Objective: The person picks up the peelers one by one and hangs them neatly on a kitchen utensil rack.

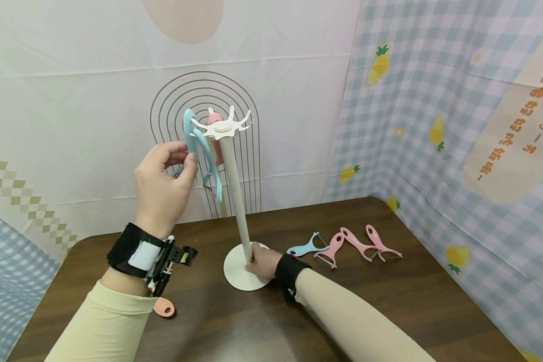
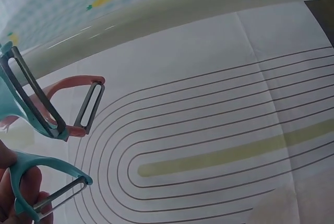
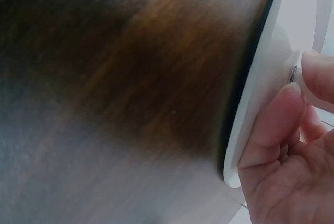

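My left hand [image 1: 165, 183] pinches a light-blue peeler [image 1: 188, 118] by its handle, whose looped top is up at a hook of the white stand [image 1: 235, 186]. A second blue peeler [image 1: 209, 161] hangs from the stand beside it, and a pink peeler [image 1: 214, 118] hangs behind. In the left wrist view the held peeler's blade [image 2: 60, 197] points away from the fingers, below the two hanging ones. Low down, my right hand [image 1: 263, 260] grips the pole just above the round base [image 1: 240, 275]. The right wrist view shows thumb and fingers [image 3: 279, 114] around the pole's foot.
Right of the stand on the brown table [image 1: 362, 301] lie another blue peeler [image 1: 305, 247] and several pink peelers [image 1: 357, 243]. An orange handle [image 1: 164, 307] shows partly from under the left forearm. A white cloth backdrop [image 1: 298, 125] stands behind, with checked cloth [image 1: 416, 151] on the right.
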Demonstrator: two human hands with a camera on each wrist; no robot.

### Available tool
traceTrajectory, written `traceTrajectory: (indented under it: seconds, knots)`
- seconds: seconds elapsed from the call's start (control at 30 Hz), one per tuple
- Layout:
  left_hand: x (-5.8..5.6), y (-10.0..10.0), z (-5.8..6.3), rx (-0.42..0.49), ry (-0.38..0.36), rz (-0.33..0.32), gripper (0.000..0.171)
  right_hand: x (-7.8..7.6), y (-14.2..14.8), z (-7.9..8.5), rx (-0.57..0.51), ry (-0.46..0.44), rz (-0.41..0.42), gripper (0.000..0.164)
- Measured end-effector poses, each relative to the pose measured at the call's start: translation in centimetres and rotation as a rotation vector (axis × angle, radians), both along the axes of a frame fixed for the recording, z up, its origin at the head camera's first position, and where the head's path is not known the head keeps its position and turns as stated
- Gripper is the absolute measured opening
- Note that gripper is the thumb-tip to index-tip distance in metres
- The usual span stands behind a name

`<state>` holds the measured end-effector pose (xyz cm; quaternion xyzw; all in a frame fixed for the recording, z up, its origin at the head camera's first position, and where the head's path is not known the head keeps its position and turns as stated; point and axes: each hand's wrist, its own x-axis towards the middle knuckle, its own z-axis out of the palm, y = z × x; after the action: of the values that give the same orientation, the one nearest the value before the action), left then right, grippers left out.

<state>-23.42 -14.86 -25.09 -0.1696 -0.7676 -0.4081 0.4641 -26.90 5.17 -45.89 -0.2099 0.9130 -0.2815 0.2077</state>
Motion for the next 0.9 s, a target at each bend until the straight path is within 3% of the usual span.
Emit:
traceTrajectory:
  seconds: [0.33,0.9]
  knots:
    - [0.14,0.21,-0.11,-0.012,0.026,-0.001,0.015,-0.03,0.07,0.04,-0.003,-0.005,0.003,0.025]
    - [0.35,0.3,-0.87,-0.119,0.029,-0.008,0.015,-0.01,0.02,0.16,0.019,0.015,0.014,0.024]
